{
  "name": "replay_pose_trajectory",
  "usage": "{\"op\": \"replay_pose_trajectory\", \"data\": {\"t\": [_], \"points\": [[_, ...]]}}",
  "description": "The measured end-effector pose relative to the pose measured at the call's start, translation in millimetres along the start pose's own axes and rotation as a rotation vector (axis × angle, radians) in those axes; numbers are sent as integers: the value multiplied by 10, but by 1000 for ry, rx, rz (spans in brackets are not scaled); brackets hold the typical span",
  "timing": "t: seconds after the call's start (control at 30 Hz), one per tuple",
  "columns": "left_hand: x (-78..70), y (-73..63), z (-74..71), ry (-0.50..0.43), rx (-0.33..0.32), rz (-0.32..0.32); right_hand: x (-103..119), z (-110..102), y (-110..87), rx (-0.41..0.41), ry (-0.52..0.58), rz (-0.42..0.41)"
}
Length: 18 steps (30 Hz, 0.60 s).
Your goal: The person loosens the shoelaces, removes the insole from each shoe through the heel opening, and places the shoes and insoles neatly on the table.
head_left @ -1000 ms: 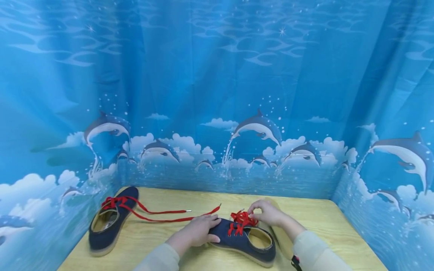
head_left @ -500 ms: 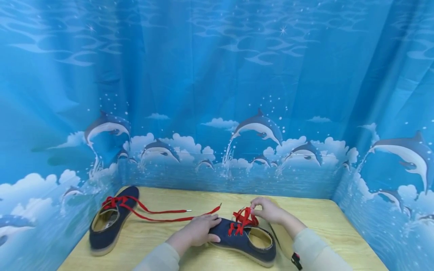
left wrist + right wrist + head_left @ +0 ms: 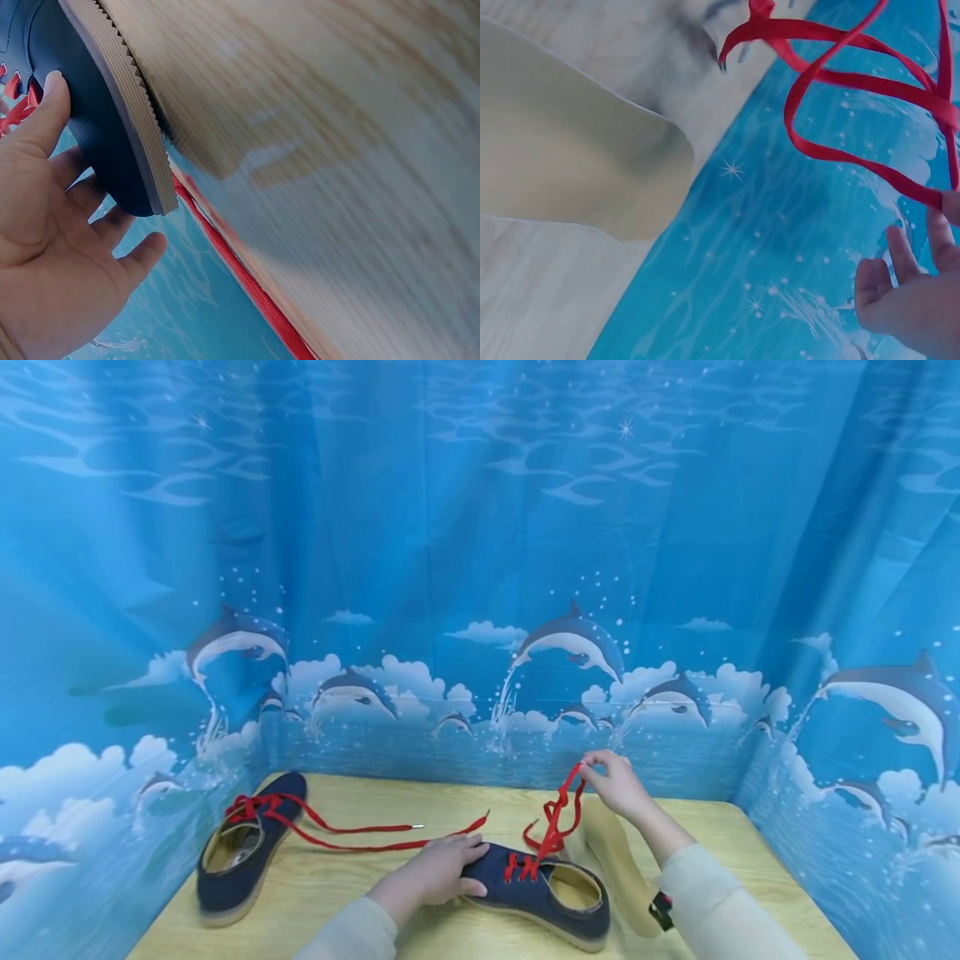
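Dolphin-printed curtains [image 3: 450, 568] backed a wooden tabletop [image 3: 360, 893]. Thumb and fingertips of the right hand [image 3: 615, 783] pinched a red lace [image 3: 553, 842], which dropped leftward, tangled, to the eyelets of a navy shoe [image 3: 510, 893]. That shoe's long axis slanted from its toe, gripped by the left hand [image 3: 442, 868], to its heel, nearer the person. Just right of it lay a tan insole [image 3: 621, 868], beside the right forearm; well leftward, a second shoe [image 3: 264, 858] trailed its laces [image 3: 375, 850] toward the left hand.
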<state>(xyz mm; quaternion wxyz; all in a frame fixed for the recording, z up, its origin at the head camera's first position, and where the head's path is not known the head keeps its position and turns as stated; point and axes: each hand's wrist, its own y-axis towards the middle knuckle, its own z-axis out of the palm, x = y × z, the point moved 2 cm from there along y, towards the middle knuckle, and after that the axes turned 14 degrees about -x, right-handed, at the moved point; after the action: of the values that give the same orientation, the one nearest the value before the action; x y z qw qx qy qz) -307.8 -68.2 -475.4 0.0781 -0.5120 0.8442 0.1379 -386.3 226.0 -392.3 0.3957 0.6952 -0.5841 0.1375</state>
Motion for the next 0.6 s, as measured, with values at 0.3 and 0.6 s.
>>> {"op": "replay_pose_trajectory", "data": {"t": [0.3, 0.6], "points": [[13, 3, 10, -2, 13, 1, 39, -237, 191, -186, 173, 269], [28, 18, 13, -15, 38, -14, -52, -433, 275, -333, 451, 529]]}}
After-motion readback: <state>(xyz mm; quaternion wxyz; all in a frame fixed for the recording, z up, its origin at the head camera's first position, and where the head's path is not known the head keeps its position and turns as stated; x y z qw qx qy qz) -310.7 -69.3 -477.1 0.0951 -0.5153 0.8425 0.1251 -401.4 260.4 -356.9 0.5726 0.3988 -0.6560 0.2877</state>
